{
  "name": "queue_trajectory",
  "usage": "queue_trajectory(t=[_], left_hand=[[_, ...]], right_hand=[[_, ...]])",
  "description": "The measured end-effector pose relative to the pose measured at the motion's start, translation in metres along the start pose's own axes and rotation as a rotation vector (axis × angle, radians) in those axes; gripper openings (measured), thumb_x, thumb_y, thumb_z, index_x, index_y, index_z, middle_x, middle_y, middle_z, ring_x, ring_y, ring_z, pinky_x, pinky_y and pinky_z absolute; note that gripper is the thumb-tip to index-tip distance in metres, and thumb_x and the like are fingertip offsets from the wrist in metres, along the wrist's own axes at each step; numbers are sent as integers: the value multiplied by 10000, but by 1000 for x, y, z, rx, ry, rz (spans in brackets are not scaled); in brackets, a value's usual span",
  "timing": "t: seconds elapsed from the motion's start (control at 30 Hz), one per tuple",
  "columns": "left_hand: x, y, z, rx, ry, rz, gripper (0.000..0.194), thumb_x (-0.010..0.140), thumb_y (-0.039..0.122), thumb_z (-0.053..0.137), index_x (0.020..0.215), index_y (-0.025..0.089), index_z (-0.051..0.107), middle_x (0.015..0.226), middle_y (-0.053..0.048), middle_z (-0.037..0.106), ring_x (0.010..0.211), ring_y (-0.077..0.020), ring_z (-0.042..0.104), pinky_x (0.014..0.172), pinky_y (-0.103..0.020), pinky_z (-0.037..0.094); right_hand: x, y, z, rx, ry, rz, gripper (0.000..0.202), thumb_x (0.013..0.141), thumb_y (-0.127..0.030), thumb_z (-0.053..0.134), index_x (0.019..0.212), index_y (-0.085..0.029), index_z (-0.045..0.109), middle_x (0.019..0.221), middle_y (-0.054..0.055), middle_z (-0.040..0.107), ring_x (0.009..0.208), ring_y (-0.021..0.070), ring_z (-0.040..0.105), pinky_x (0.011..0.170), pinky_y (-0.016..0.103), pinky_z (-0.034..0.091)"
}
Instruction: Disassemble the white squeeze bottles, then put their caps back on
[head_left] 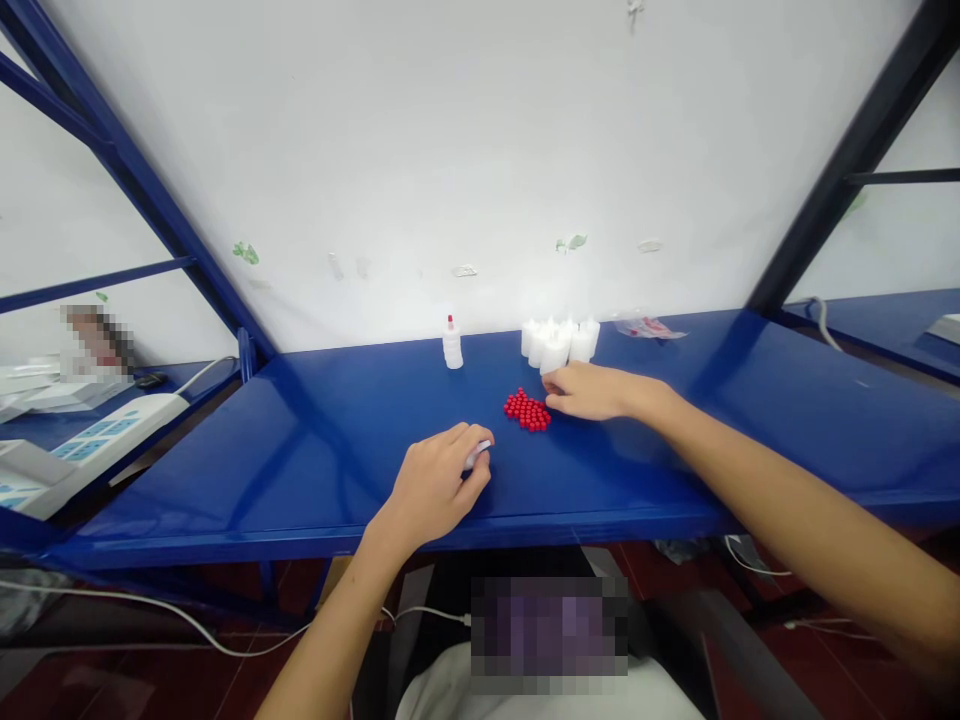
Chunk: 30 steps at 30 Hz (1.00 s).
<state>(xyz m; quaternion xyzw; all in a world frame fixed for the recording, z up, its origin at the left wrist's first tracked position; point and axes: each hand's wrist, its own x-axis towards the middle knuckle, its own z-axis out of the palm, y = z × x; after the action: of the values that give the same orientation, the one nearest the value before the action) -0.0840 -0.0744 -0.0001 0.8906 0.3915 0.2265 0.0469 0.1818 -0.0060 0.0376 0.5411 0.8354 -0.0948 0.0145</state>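
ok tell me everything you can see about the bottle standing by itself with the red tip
The bottle is small and white, plastic by its look, with a rounded body narrowing to a slim top that ends in a red cap. It stands upright towards the back of the blue table, near the wall, to the left of the grouped white bottles and apart from them. Neither the left hand nor the right hand touches it. No label can be made out.
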Motion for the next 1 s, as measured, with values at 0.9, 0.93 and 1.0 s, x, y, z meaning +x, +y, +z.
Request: queue_trajectory(t=[0.9,0.93,1.0], left_hand=[[1,-3,4,-112,40,-70,184,984,307,456,1145,224,488,890,-3,624,734,-160,584,687,-277,422],[2,-3,4,-127,45,-73,109,991,298,440,1029,218,504,855,2,607,723,-151,565,688,-272,412],[2,-4,4,-143,58,-74,171,1008,285,400,871,209,467,787,11,568,690,-137,520,675,-268,388]], right_hand=[[-4,-26,10,45,715,-428,374,1002,-363,307,776,-181,544,634,23,571,527,125,430,543,266,287],[-5,-14,2,1,773,-300,382,992,-373,325,753,-182,554,621,27,572,526,131,433,544,275,273],[-7,8,-12,-59,826,-37,384,974,-389,364,734,-184,583,623,41,590,559,151,472,564,289,266]])
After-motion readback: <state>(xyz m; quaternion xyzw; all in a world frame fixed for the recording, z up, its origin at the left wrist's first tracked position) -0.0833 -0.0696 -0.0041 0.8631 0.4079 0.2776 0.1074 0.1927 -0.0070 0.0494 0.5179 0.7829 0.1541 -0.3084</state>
